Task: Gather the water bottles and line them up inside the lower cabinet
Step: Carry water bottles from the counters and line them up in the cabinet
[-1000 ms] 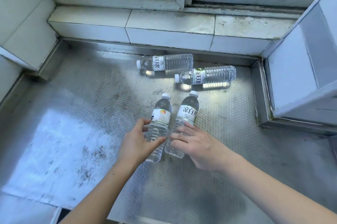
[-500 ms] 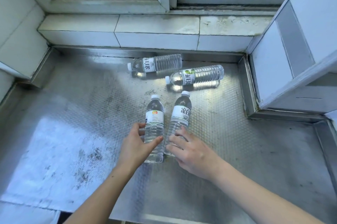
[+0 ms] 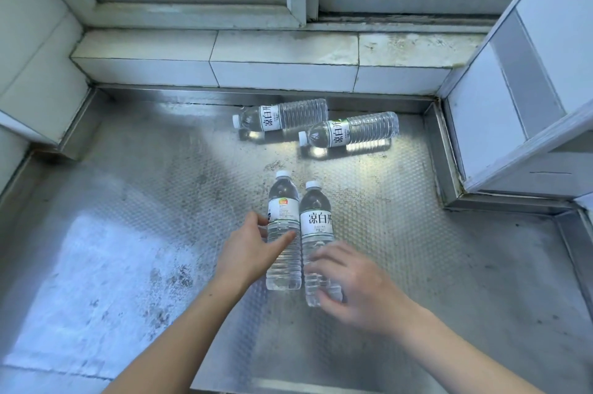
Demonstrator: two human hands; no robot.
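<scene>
Head view: the dimpled stainless-steel worktop carries four clear plastic water bottles lying flat, two by the back wall. The left hand clasps one near bottle, the right hand its neighbour. Smooth round bottles may slip or roll; no cabinet visible.

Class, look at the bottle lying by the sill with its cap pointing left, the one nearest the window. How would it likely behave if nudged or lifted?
The far bottle lies on its side on smooth steel counter, so a sideways nudge would probably roll it. It looks full of water, so likely heavy for its size. Its thin ribbed plastic may flex slightly under a firm grip.
</scene>
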